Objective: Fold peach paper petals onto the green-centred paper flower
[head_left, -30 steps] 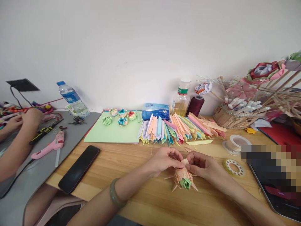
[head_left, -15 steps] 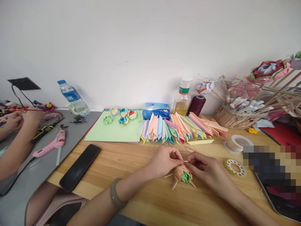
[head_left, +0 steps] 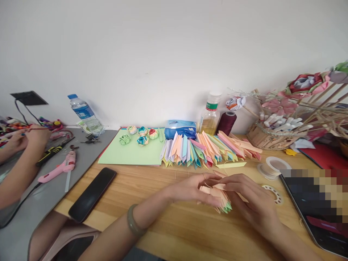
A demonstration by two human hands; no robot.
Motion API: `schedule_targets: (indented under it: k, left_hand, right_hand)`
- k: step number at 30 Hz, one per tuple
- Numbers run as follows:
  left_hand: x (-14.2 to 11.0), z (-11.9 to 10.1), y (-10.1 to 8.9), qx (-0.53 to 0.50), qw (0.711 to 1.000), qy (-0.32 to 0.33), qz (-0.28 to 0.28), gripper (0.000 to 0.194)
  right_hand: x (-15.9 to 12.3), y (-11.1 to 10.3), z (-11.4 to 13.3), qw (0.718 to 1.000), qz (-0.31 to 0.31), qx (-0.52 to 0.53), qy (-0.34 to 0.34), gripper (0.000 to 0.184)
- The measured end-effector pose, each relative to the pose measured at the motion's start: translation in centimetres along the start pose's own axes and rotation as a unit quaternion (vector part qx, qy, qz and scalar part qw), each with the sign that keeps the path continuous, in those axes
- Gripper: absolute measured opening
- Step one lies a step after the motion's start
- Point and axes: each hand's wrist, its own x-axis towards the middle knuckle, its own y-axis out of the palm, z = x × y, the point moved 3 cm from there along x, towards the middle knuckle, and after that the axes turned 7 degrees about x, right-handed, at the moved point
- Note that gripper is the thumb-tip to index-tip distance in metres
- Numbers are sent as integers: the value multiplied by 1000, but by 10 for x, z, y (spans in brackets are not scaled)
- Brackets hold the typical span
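Note:
A folded-paper flower (head_left: 213, 193) in peach with green petals is raised just off the wooden table, tilted so its green tip points down and right. My left hand (head_left: 190, 189) grips it from the left, thumb across the near side and fingers behind. On the right, my right hand (head_left: 252, 201) has its fingertips closed on the flower's upper peach edge; its thumb is partly hidden. Behind both hands lies a row of folded paper strips (head_left: 187, 150) in several colours, with a loose thread near it.
Several finished paper flowers (head_left: 143, 140) sit on green paper (head_left: 116, 154). A phone (head_left: 92, 194) lies left, a tablet (head_left: 307, 214) right, beside tape rolls (head_left: 274, 166). Tissues (head_left: 181, 127), a bottle (head_left: 210, 116) and a basket (head_left: 272, 139) stand behind. Another person's hands (head_left: 35, 137) work near a pink glue gun (head_left: 58, 170).
The flower has been turned from green centre facing me to green tip down and right. My left hand now wraps round it, and my right hand has opened out and moved slightly right.

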Motion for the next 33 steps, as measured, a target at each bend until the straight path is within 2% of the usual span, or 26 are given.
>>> schedule_targets:
  k: [1, 2, 4, 7, 9, 12, 14, 16, 18, 20, 22, 23, 25, 26, 28, 30, 33]
  left_hand:
    - [0, -1, 3, 37, 999, 14, 25, 58]
    - [-1, -2, 5, 62, 997, 32, 19, 58]
    - [-2, -2, 4, 144, 987, 62, -47, 55]
    - [-5, -2, 0, 307, 925, 120, -189, 52]
    - [-6, -1, 0, 385, 879, 156, -234, 53]
    - [-8, 1, 1, 448, 830, 210, -257, 57]
    - [-8, 2, 1, 457, 819, 229, -261, 58]
    - [-8, 2, 0, 432, 836, 222, -254, 61]
    - [-7, 2, -1, 356, 889, 190, -218, 73]
    - [-5, 3, -1, 205, 954, 148, -160, 87]
    - [-3, 3, -1, 37, 986, 98, -127, 86]
    - [-1, 4, -2, -27, 988, 69, -132, 81]
    - [1, 9, -4, -79, 982, 9, -170, 74]
    - [2, 11, -4, -86, 982, -16, -167, 72]
    - [6, 17, -1, -87, 988, -56, -117, 64]
    - [7, 19, 1, -84, 990, -56, -100, 57]
    - [7, 18, 2, -67, 991, -20, -110, 53]
  right_hand:
    - [0, -1, 1, 1000, -4, -12, -12, 20]
    - [0, -1, 1, 999, -12, -26, -15, 19]
    - [0, -3, 0, 999, -34, -41, 6, 17]
    - [-1, -6, -5, 992, -77, 2, 103, 9]
    - [-1, -6, -11, 971, -83, 75, 211, 4]
    - [0, 2, -17, 914, -3, 206, 351, 22]
    - [1, 7, -17, 882, 50, 267, 385, 29]
    - [1, 8, -18, 869, 53, 293, 395, 29]
    - [0, 6, -19, 873, 35, 287, 393, 28]
    - [0, 4, -19, 885, 28, 264, 382, 29]
    - [1, 4, -17, 898, 35, 244, 365, 31]
    - [2, 4, -15, 902, 42, 240, 357, 31]
    - [4, 5, -12, 906, 58, 241, 343, 30]
    - [5, 6, -10, 907, 64, 243, 337, 30]
    - [6, 7, -6, 913, 70, 240, 324, 30]
    - [6, 8, -4, 922, 74, 225, 307, 31]
    - [4, 9, -3, 940, 85, 176, 279, 32]
